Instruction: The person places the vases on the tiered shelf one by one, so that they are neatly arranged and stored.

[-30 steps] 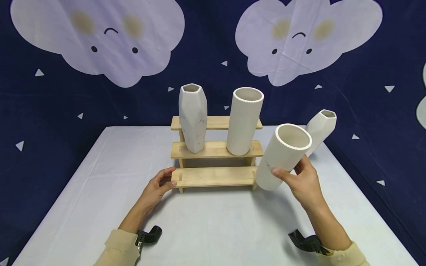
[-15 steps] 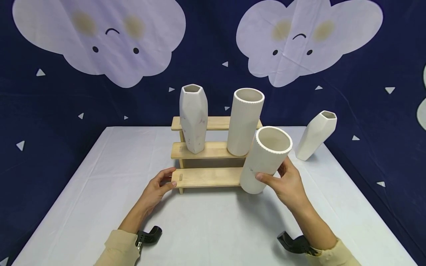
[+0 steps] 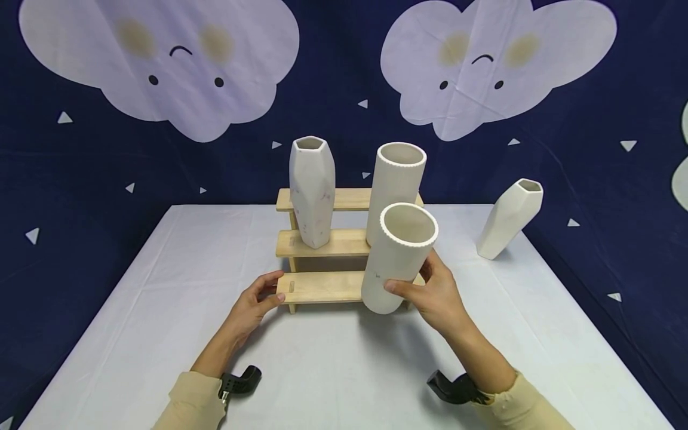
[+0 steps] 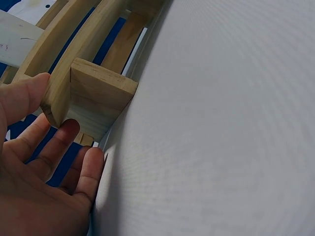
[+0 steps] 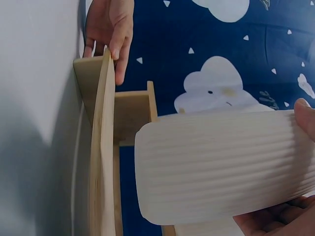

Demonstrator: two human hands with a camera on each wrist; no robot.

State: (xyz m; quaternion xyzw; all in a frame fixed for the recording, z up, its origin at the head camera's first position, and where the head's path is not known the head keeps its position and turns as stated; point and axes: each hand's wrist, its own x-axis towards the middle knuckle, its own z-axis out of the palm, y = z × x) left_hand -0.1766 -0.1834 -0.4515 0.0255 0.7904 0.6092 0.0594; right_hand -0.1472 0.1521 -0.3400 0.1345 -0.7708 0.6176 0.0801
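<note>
Gripping, right hand: I have the right hand (image 3: pixel 438 298) curled round the ribbed vase (image 3: pixel 389 260), thumb on the near side, fingers behind.
Vase: mouth up, leaning right from the head camera, by the right part of the wooden stand's (image 3: pixel 322 286) lowest shelf.
Feel: I judge it rigid, ceramic-like, fairly weighty and apt to chip; the dry-looking ribs should resist slipping.
Hold: I would take it round the body, thumb opposing fingers, clear of the scalloped rim and base.
Left hand: the left hand (image 3: pixel 252 304) pinches the left end of the lowest shelf between thumb and fingers.
Right-wrist view: shows me lengthwise ribs barely readable from the head, and a gap between vase base and lowest shelf.
Left-wrist view: shows curled fingertips about the shelf's end and the support beneath; I cannot find the held vase there.
Head view: alone shows the hollow mouths, the round vase (image 3: pixel 396 185) and faceted vase (image 3: pixel 312 191) on the middle shelf, and another angular vase (image 3: pixel 507 221) on the table (image 3: pixel 301 376).
</note>
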